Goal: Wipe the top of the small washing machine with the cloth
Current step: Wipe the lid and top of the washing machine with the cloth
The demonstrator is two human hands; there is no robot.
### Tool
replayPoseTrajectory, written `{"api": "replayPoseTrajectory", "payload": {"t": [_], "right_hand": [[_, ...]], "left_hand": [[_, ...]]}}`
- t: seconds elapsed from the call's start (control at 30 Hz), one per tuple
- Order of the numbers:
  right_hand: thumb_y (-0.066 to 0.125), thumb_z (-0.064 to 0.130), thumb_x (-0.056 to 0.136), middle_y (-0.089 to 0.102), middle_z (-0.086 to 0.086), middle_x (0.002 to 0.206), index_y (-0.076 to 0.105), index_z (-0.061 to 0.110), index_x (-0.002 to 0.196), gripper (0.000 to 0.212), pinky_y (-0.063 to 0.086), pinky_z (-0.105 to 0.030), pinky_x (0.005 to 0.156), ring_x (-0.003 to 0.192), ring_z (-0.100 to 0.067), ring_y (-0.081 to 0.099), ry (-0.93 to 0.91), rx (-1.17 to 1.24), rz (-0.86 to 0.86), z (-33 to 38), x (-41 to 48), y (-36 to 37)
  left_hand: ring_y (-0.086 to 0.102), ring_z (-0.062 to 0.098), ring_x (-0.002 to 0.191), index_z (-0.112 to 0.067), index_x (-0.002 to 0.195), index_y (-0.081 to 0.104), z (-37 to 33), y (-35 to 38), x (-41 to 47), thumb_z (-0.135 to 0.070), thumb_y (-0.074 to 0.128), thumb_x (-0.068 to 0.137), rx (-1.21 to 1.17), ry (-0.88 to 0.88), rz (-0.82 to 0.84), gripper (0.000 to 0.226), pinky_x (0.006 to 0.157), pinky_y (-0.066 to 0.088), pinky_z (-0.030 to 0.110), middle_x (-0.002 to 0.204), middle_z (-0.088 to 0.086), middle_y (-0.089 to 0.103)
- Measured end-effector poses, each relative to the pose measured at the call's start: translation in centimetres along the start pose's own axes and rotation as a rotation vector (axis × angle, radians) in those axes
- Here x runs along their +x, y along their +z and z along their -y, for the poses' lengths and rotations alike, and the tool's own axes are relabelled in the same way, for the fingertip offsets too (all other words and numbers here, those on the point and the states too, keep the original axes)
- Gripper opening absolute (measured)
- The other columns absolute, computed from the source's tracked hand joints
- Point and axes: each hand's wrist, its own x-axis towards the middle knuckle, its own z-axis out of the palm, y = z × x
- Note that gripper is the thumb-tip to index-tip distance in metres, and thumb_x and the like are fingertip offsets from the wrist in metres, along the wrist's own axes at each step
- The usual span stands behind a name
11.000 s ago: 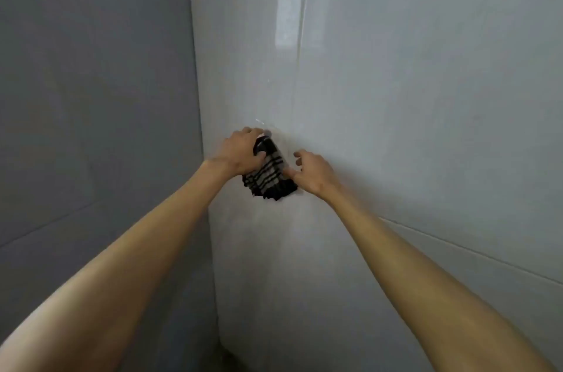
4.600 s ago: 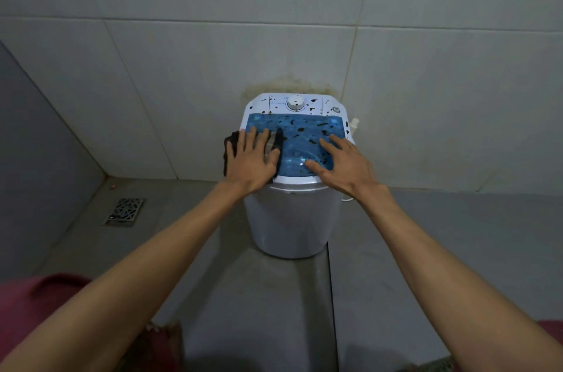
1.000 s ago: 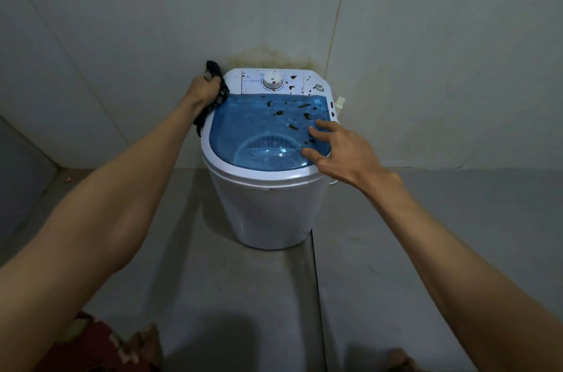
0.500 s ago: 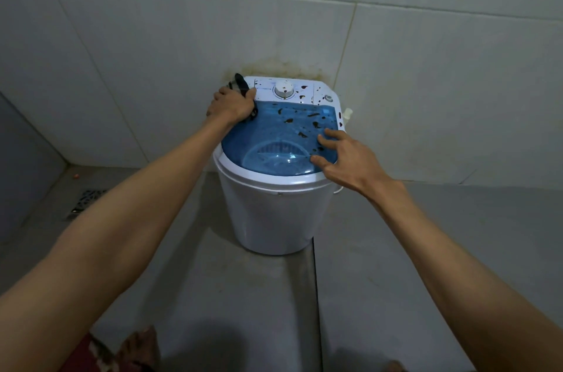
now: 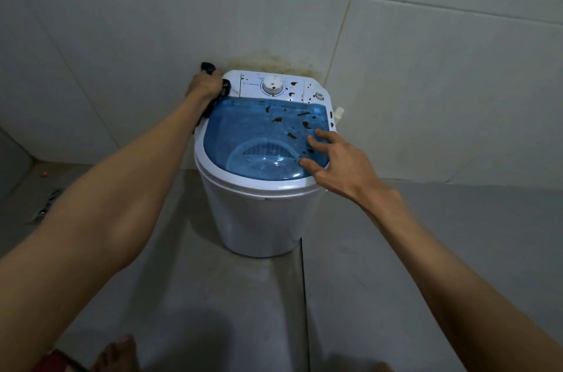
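1. Head view, item: small washing machine (image 5: 262, 213), white tub standing on the grey floor against the far tiled wall. Blue see-through lid (image 5: 259, 134) on top, white control panel (image 5: 253, 86) with a dial (image 5: 272, 84) at the far edge.
2. Item: dark spots (image 5: 305, 124), scattered over the right half of the lid and the right of the panel. The lid's left half looks clean.
3. Item: left hand (image 5: 204, 86), clenched around the dark cloth (image 5: 225, 87) at the far left corner of the top. An end of the cloth pokes out beyond the knuckles, toward the wall; more hangs below the wrist.
4. Item: right hand (image 5: 338, 163), empty, fingers spread, tips resting on the near right of the lid, seemingly steadying the tub.
5. Handling note, as a judgement: the cloth lies well left of the spots. Flatten it under the palm, press and sweep rightward across panel and lid, easing round the dial. Shift the bracing hand off the spotted patch before reaching it.
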Motion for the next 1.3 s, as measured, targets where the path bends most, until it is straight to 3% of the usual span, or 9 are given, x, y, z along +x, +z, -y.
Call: {"api": "replayPoseTrajectory", "payload": {"t": [0.23,0.5,0.7,0.77,0.9,1.07,1.17,1.3], "right_hand": [[0.05,0.05,0.094,0.029,0.003,0.158,0.041,0.021,0.147,0.061,0.036,-0.043,0.111,0.141,-0.021,0.036,0.016,0.031,-0.01,0.0,-0.1,0.3],[0.05,0.049,0.094,0.028,0.004,0.158,0.04,0.021,0.148,0.061,0.032,-0.04,0.112,0.143,-0.02,0.033,0.044,0.02,0.031,0.4,-0.2,-0.1],[0.051,0.048,0.094,0.029,0.002,0.158,0.042,0.021,0.147,0.06,0.03,-0.037,0.112,0.143,-0.022,0.033,0.06,0.023,0.061,0.8,-0.5,-0.6],[0.05,0.047,0.095,0.029,0.002,0.158,0.041,0.02,0.147,0.059,0.029,-0.038,0.113,0.143,-0.022,0.033,0.06,0.031,0.072,0.9,-0.7,-0.7],[0.049,0.045,0.096,0.028,0.001,0.159,0.041,0.02,0.147,0.058,0.029,-0.038,0.113,0.142,-0.024,0.033,0.045,0.034,0.075,0.8,-0.9,-0.6],[0.05,0.039,0.096,0.029,0.001,0.158,0.043,0.02,0.146,0.054,0.029,-0.038,0.114,0.141,-0.025,0.035,0.042,0.023,0.076,0.8,-0.7,-0.9],[0.05,0.038,0.096,0.03,0.001,0.158,0.044,0.02,0.146,0.054,0.031,-0.038,0.112,0.141,-0.025,0.036,0.032,0.021,0.066,0.8,-0.7,-1.0],[0.048,0.041,0.097,0.029,0.001,0.158,0.041,0.021,0.147,0.055,0.032,-0.04,0.111,0.141,-0.025,0.036,0.023,-0.004,0.056,0.8,-0.8,-0.7]], "left_hand": [[0.054,0.032,0.123,0.002,0.139,0.046,2.2,-1.0,-4.7,-0.033,0.032,0.101,-0.01,0.029,0.037,0.054,0.092,0.041,0.028,0.138,0.019,0.053],[0.056,0.037,0.118,0.0,0.136,0.044,6.0,-1.4,-11.7,-0.048,0.032,0.093,-0.108,-0.041,-0.049,0.065,0.102,0.044,0.045,0.137,0.02,0.053],[0.044,0.038,0.129,0.001,0.14,0.033,6.6,1.2,-19.0,-0.041,0.036,0.101,-0.108,-0.046,-0.268,0.057,0.102,0.037,0.046,0.146,0.021,0.038],[0.035,0.039,0.137,0.003,0.145,0.027,6.8,2.3,-20.8,-0.039,0.038,0.101,-0.119,0.01,-0.327,0.062,0.109,0.031,0.048,0.15,0.023,0.032],[0.003,0.035,0.151,0.005,0.153,0.01,7.0,4.7,-23.9,-0.04,0.032,0.102,-0.007,0.132,-0.372,0.071,0.12,0.004,0.051,0.162,0.024,0.005],[-0.005,0.035,0.151,0.004,0.153,0.009,6.8,5.8,-24.9,-0.04,0.038,0.099,0.049,0.163,-0.387,0.076,0.12,-0.002,0.051,0.162,0.023,0.0],[-0.001,0.035,0.151,0.003,0.154,0.009,5.7,4.8,-23.1,-0.039,0.044,0.096,0.044,0.057,-0.357,0.08,0.119,0.001,0.053,0.162,0.022,0.003],[0.019,0.036,0.146,0.002,0.151,0.019,5.2,2.5,-19.4,-0.039,0.044,0.096,0.091,0.001,-0.327,0.074,0.116,0.019,0.051,0.158,0.022,0.02]]}}
